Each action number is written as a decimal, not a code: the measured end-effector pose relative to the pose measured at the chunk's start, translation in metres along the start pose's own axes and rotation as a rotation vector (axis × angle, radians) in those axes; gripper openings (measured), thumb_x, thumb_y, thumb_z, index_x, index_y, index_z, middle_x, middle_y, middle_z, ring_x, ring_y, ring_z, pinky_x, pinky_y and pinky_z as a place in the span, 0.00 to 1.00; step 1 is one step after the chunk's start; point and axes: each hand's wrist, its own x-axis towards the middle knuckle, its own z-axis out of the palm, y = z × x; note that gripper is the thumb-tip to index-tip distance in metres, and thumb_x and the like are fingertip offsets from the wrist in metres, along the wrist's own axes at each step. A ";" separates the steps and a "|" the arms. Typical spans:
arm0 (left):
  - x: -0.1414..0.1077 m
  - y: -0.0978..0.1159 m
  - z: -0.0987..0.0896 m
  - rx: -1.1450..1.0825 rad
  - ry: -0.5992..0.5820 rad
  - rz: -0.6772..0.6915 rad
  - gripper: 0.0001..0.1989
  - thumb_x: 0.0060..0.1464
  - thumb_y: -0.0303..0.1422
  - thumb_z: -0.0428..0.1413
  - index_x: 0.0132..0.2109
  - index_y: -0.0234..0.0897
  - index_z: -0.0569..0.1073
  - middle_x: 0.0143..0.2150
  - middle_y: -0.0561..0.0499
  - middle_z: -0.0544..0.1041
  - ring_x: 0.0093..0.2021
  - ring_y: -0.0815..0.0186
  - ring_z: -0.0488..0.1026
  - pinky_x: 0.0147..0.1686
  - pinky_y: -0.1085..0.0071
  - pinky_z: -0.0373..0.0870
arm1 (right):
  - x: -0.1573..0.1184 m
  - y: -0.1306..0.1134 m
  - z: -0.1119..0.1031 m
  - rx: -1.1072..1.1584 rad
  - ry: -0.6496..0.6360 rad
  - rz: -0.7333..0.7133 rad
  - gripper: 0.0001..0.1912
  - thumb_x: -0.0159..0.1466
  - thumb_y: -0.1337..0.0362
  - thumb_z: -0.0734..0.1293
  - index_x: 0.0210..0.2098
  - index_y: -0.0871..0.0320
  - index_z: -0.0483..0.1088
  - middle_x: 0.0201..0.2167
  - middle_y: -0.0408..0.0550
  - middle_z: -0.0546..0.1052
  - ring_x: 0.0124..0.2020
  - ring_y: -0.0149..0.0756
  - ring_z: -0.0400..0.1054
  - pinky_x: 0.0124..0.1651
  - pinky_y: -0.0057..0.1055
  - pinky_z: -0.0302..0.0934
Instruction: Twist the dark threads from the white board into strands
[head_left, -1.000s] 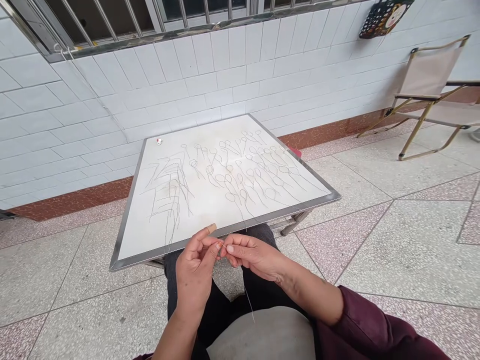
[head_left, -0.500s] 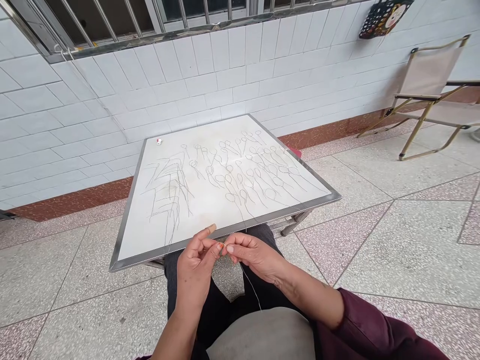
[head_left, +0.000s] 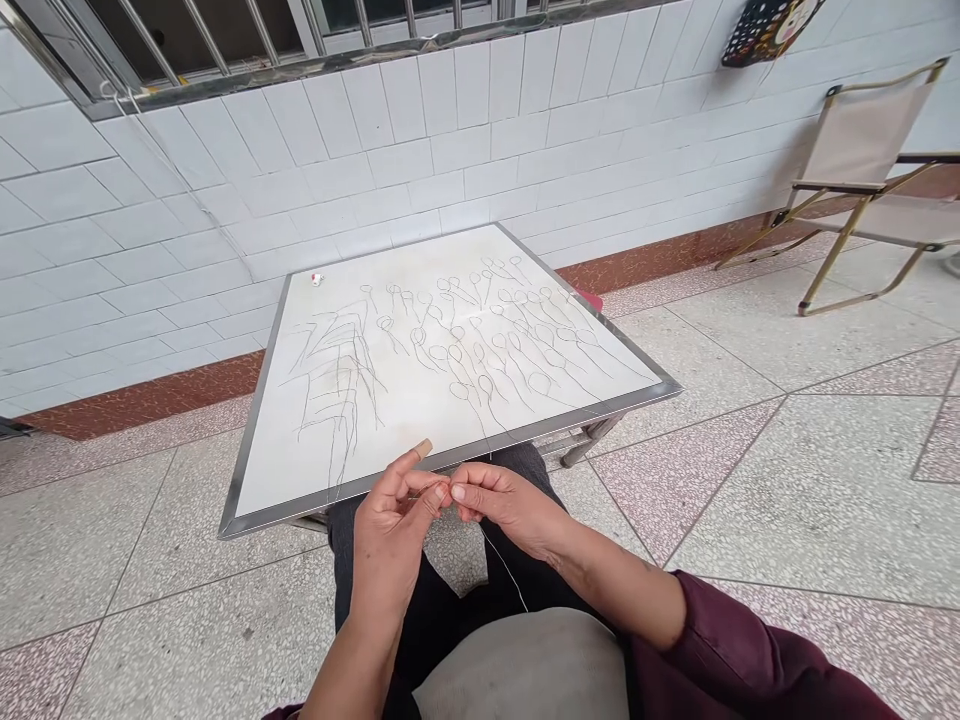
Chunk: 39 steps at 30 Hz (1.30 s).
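A thin pale wire (head_left: 507, 568) hangs from below my right hand down to my lap. My right hand (head_left: 499, 502) pinches this wire between thumb and forefinger. Its fingertips meet those of my left hand (head_left: 397, 510), which is also closed in a pinch on the wire; the part between them is mostly hidden. A tan wrap covers one raised fingertip of my left hand. Both hands are just in front of the near edge of a white table (head_left: 420, 425). Several looped wires (head_left: 486, 388) lie on the table, and several bent wires (head_left: 341, 370) lie at its left.
A small white and red object (head_left: 317, 279) sits at the table's back left corner. The tiled wall (head_left: 450, 150) stands behind the table. At the right is a folding chair (head_left: 866, 140), with a patterned bag (head_left: 771, 30) hanging on the wall. My legs are beneath the near edge.
My fingertips have closed together, hiding the bit of wire that showed between them. The view has shifted very slightly. Things on the table lie as before.
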 end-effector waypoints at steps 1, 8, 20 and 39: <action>0.000 0.000 0.000 -0.007 0.011 0.003 0.24 0.51 0.37 0.64 0.56 0.41 0.75 0.32 0.53 0.80 0.33 0.68 0.73 0.35 0.72 0.71 | -0.001 0.000 -0.001 0.022 -0.017 0.012 0.20 0.62 0.46 0.69 0.33 0.59 0.74 0.25 0.41 0.70 0.27 0.28 0.60 0.34 0.27 0.53; 0.002 0.000 -0.004 -0.038 0.116 0.012 0.22 0.51 0.37 0.64 0.54 0.41 0.75 0.31 0.54 0.77 0.32 0.68 0.73 0.32 0.74 0.70 | -0.004 0.001 0.003 -0.079 0.002 -0.054 0.15 0.61 0.52 0.71 0.37 0.57 0.70 0.28 0.41 0.73 0.30 0.30 0.64 0.35 0.28 0.56; -0.001 0.001 -0.002 -0.069 0.099 -0.007 0.22 0.49 0.34 0.66 0.53 0.41 0.76 0.29 0.56 0.77 0.29 0.72 0.72 0.33 0.75 0.71 | -0.011 0.004 0.013 -0.731 0.216 -0.459 0.07 0.68 0.64 0.62 0.36 0.54 0.72 0.30 0.44 0.75 0.31 0.32 0.67 0.35 0.29 0.60; 0.000 -0.001 -0.008 -0.123 0.111 -0.071 0.24 0.46 0.33 0.67 0.52 0.37 0.76 0.28 0.56 0.76 0.31 0.69 0.73 0.38 0.71 0.71 | -0.016 0.014 0.015 -1.306 0.267 -0.838 0.09 0.69 0.71 0.60 0.34 0.58 0.70 0.25 0.44 0.73 0.27 0.34 0.62 0.30 0.30 0.58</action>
